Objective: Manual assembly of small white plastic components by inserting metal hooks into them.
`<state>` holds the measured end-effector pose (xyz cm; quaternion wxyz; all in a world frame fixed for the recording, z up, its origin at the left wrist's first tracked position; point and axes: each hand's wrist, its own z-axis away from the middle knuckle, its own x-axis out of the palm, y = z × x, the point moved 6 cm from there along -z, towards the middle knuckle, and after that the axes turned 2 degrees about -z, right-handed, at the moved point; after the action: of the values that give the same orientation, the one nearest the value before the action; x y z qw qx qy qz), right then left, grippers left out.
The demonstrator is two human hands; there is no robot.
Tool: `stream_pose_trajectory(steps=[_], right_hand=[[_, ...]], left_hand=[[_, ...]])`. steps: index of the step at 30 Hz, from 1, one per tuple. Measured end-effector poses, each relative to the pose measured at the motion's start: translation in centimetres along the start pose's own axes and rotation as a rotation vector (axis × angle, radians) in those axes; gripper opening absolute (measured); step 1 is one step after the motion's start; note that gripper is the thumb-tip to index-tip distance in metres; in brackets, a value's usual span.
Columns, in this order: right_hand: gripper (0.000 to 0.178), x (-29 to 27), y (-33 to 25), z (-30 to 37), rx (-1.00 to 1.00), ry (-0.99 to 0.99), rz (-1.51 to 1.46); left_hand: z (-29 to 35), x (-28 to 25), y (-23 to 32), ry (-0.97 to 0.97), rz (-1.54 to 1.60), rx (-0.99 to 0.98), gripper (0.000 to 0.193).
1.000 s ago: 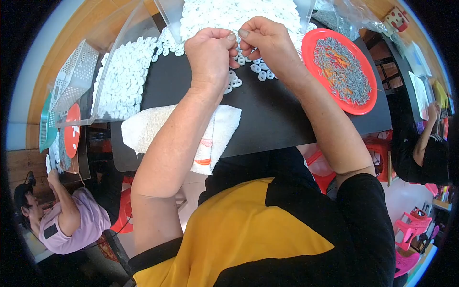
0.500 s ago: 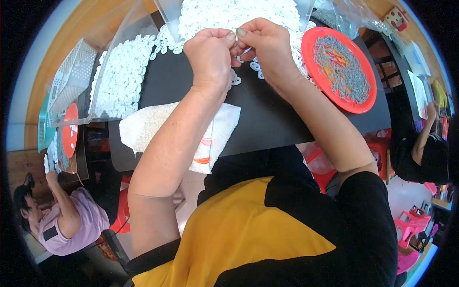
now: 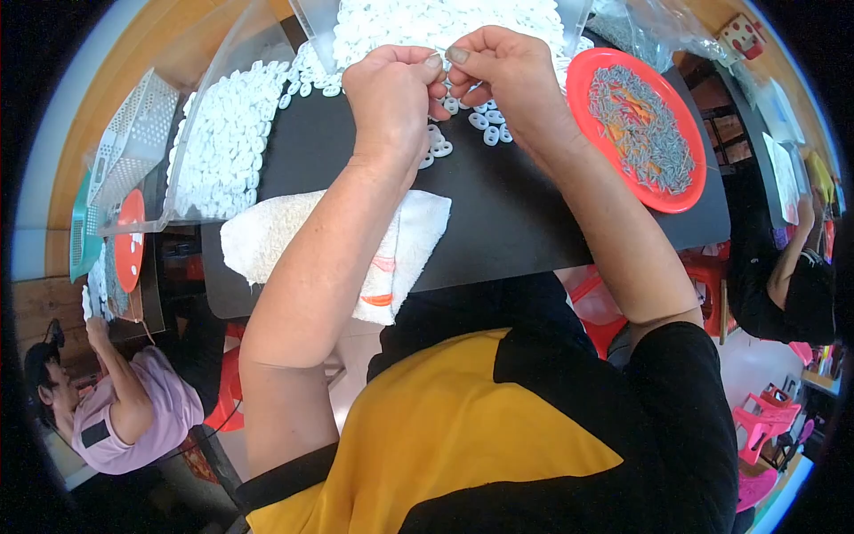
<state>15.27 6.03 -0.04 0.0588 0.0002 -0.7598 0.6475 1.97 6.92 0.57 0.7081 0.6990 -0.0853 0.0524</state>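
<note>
Above the far part of the black table, my left hand (image 3: 391,93) and my right hand (image 3: 509,82) meet with fingertips almost touching. The thumb and bent fingers of the left pinch a small white piece, of which only a sliver shows. My right thumb and forefinger are pressed together beside it; whatever they hold is too small to make out. Under and around the fingers lie loose white oval pieces with two holes (image 3: 491,135). Beside my right wrist stands a red plate (image 3: 698,178) of thin grey metal-looking pins (image 3: 645,133).
A clear bin (image 3: 160,224) of white pieces stands left, another (image 3: 311,36) at the far side. A folded white towel (image 3: 422,222) lies near the table (image 3: 498,240) edge, under my left forearm. Other people sit at left (image 3: 142,409) and right (image 3: 801,294).
My right hand has shifted slightly right and its lower fingers have opened a little, uncovering more white pieces on the table. Both hands stay together at the fingertips.
</note>
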Motion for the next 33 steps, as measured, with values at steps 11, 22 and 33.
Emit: stream_pose_trajectory(steps=[11, 22, 33], right_hand=[[0.013, 1.2, 0.1, 0.7, -0.054, 0.054, -0.019], [0.016, 0.4, -1.3, 0.2, -0.042, 0.045, 0.046], [0.007, 0.0, -2.0, -0.8, -0.339, -0.048, 0.414]], left_hand=[[0.4, 0.1, -0.2, 0.078, 0.007, -0.014, 0.008], [-0.5, -0.5, -0.3, 0.016, 0.068, 0.012, 0.005], [-0.7, -0.4, -0.3, -0.040, 0.058, -0.029, 0.006]])
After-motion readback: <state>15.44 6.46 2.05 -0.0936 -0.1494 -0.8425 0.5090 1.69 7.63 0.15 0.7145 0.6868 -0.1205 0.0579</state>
